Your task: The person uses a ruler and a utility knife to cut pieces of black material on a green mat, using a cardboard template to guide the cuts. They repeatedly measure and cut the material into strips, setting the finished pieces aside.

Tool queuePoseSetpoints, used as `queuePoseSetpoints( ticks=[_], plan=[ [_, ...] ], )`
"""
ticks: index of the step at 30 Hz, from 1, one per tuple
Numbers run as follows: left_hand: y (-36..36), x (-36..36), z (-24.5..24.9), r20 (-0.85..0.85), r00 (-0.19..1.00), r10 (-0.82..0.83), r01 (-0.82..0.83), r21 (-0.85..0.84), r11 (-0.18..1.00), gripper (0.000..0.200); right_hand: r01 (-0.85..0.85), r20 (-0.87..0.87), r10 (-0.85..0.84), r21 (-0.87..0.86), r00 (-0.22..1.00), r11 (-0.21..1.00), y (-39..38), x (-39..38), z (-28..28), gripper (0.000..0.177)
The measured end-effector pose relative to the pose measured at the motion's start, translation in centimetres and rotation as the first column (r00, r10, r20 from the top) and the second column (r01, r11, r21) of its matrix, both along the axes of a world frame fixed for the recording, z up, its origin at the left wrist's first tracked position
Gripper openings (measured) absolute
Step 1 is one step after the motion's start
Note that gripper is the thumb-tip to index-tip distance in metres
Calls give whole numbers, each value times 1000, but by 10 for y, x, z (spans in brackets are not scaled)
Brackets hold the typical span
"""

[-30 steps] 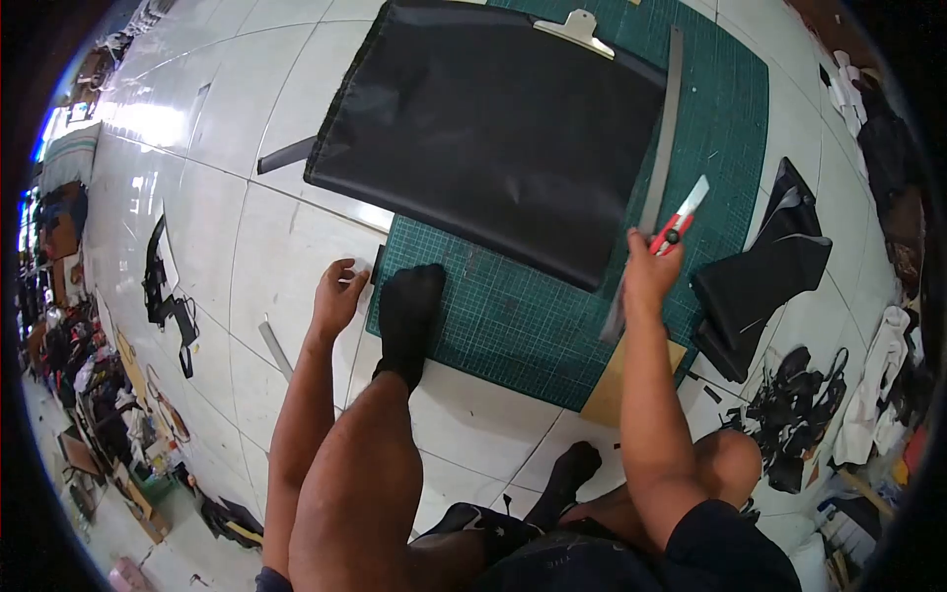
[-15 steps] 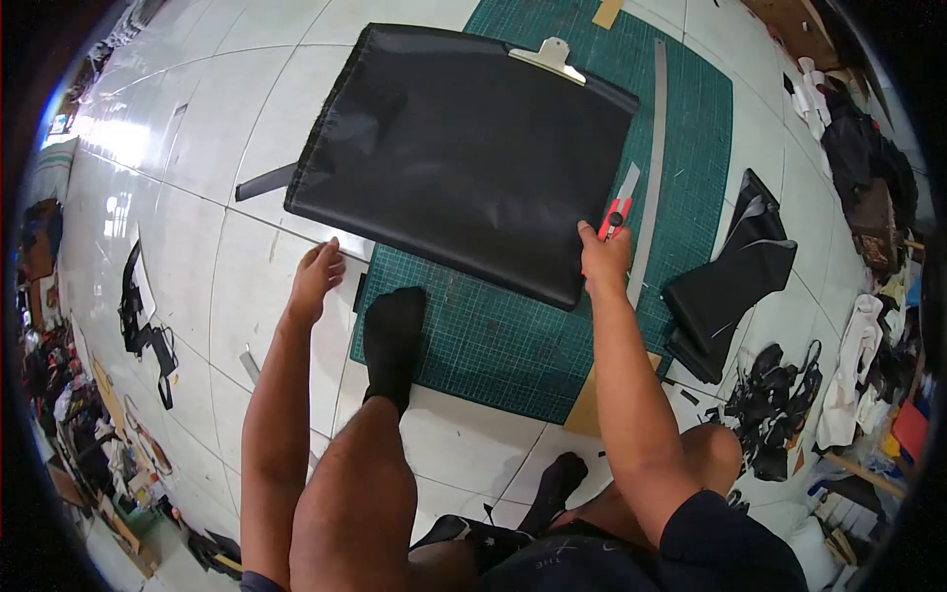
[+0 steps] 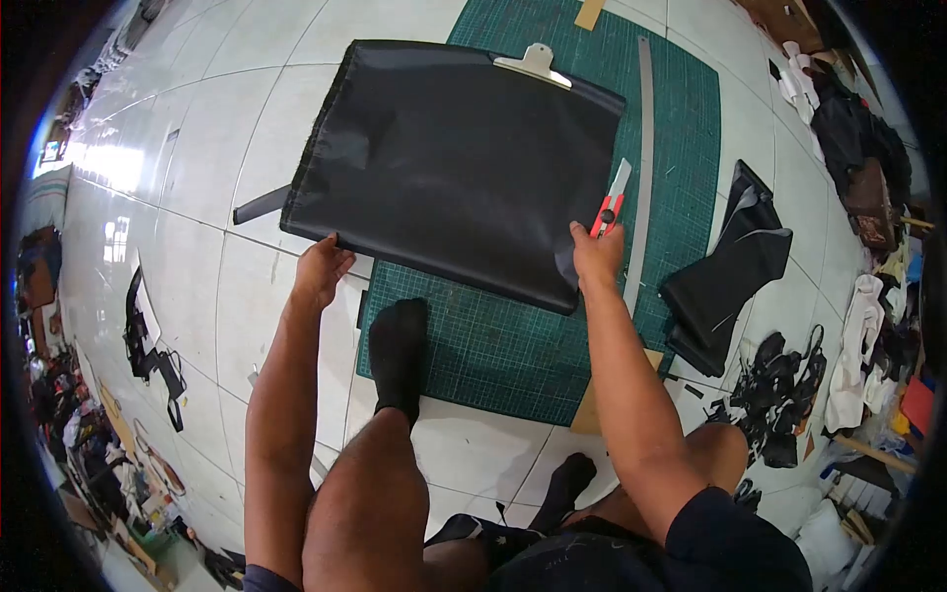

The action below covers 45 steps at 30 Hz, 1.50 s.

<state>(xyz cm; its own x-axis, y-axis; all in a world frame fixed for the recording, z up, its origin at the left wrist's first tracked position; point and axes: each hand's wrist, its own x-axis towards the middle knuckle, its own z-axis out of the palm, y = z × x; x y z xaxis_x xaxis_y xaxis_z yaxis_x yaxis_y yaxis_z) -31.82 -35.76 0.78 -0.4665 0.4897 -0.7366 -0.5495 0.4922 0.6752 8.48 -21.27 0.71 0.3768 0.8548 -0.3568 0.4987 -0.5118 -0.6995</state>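
Note:
A large black sheet of leather-like material (image 3: 464, 178), folded along its near edge, lies over a green cutting mat (image 3: 483, 350) and part of the floor. My left hand (image 3: 324, 272) pinches the sheet's near left corner area, thumb on top. At its right edge, my right hand (image 3: 598, 259) is closed around a red utility knife (image 3: 607, 212) with the blade out, pointing away from me. The right thumb touches the sheet; whether the fingers also grip its edge is hidden. A metal bulldog clip (image 3: 536, 67) clamps the sheet's far edge.
A long steel ruler (image 3: 645, 148) lies on the mat, right of the sheet. Folded black material (image 3: 725, 291) and a pile of black scraps (image 3: 774, 395) lie on the tiled floor at right. My socked foot (image 3: 398, 345) rests on the mat's left edge.
My left hand has come up to the sheet's near edge and taken hold of it. The sheet has shifted slightly towards me on its left side. The knife stays in my right hand.

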Motion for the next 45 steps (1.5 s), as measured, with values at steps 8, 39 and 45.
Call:
queuePoseSetpoints(
  ticks=[8, 39, 45],
  plan=[
    [-6, -19, -16, 102, 995, 11, -18, 63, 998, 32, 142, -181, -125, 84, 976, 986, -1, 0, -8, 50],
    [-26, 74, 25, -138, 982, -131, 131, -7, 991, 37, 17, -47, -9, 166, 999, 986, -37, 64, 8, 41],
    [-34, 33, -14, -631, 757, -171, 111, -134, 985, 83, 77, -89, -64, 154, 994, 985, -46, 62, -1, 40]
  ],
)
